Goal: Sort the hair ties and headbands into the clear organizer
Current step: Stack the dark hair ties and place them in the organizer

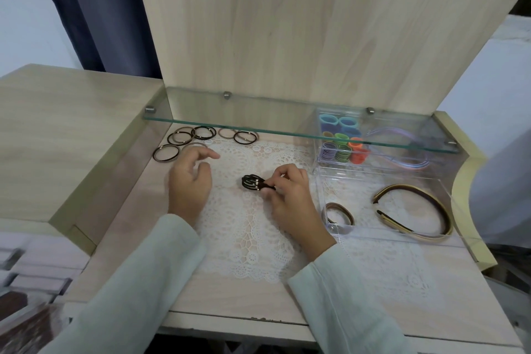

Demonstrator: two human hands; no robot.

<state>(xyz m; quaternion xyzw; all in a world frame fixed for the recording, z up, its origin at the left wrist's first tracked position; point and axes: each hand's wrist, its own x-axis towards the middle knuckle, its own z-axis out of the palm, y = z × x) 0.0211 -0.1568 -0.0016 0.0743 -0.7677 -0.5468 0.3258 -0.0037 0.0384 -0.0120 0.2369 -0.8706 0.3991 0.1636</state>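
1. Pale wood desk (230, 296) with a lace mat (253, 253) on it and a glass shelf (258, 126) across the back: that is my work area.
2. I see the right hand (290, 195) pinching a bundle of black hair ties (254, 182) between thumb and fingertips, just above the mat's middle.
3. My left hand (189, 181) hovers with its fingers loosely curled around nothing, near the loose hair ties (193, 133) lying flat at the back left, partly under the shelf.
4. I judge the ties light, soft and springy. A bundle will want to spread, so I would hold it across all the loops at one side, as the right hand does.
5. On the right sits the clear organizer (373, 234). Coloured ties (342, 152) and pastel headbands (413, 165) fill its rear compartments, brown headbands (402, 187) lie in the front one, and a few brown ties (339, 210) stand in a small front-left one.
6. I expect the shelf edge to crowd any reach into the rear compartments, and the organizer's clear walls are hard to read.
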